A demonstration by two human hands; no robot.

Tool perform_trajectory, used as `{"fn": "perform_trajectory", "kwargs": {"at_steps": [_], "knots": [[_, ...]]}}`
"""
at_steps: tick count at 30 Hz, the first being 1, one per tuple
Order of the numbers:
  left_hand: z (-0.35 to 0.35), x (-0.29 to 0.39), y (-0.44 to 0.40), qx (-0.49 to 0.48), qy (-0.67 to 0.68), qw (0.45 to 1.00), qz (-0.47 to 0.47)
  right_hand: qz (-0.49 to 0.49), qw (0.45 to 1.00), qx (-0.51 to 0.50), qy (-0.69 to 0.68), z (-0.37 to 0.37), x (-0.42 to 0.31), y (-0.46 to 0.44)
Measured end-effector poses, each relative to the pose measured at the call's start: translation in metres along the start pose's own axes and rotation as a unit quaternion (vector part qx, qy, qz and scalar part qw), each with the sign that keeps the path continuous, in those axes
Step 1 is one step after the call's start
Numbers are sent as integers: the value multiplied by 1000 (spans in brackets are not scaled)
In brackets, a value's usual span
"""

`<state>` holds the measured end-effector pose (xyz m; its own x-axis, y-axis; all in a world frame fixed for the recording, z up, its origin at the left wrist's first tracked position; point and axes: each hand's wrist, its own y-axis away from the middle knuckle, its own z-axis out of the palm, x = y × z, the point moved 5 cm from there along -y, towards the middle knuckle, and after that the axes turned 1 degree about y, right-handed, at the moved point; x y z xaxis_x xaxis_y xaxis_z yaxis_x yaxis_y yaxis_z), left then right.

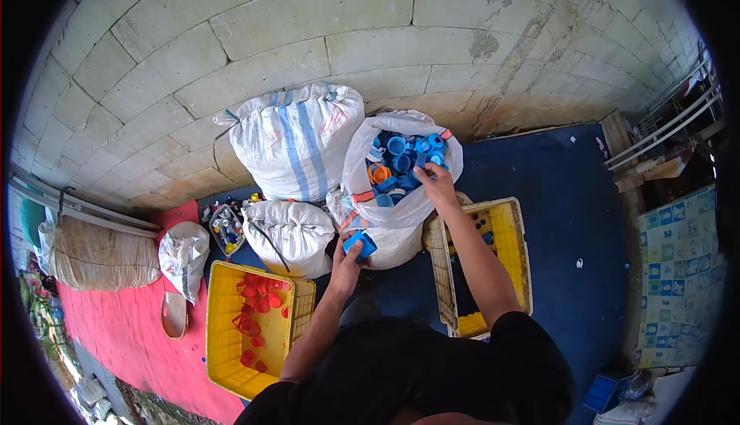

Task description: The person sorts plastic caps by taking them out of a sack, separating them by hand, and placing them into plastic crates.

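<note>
My left hand (346,271) is closed on a blue plastic cap (360,245), blocky in outline, in front of the white sacks. My right hand (438,186) reaches over the rim of an open white sack (358,155) filled with blue plastic caps (401,163). Its thumb and fingers are bent around a light-blue cap (437,160) at the top of the heap. A few orange caps (378,173) lie among the blue ones, on the left side of the sack.
Left of me stands a yellow crate (218,325) with red caps (250,325). Another yellow crate (519,263) is under my right forearm. Tied white sacks (301,143) lean by the block wall (370,47). A small basket (226,228) of mixed caps sits farther left.
</note>
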<state>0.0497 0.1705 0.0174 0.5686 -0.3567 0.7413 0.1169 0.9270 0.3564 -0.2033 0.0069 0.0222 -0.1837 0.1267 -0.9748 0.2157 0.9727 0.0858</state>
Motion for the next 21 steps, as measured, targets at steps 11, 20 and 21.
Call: {"fn": "perform_trajectory", "kwargs": {"at_steps": [11, 20, 21], "knots": [[149, -83, 97, -293, -244, 924, -34, -136, 989, 23, 48, -140, -6, 334], [140, -237, 168, -221, -293, 897, -245, 115, 992, 53, 5, -190, 81, 458], [148, -244, 173, -216, -276, 899, -263, 138, 988, 75, 13, -196, 85, 464]]}}
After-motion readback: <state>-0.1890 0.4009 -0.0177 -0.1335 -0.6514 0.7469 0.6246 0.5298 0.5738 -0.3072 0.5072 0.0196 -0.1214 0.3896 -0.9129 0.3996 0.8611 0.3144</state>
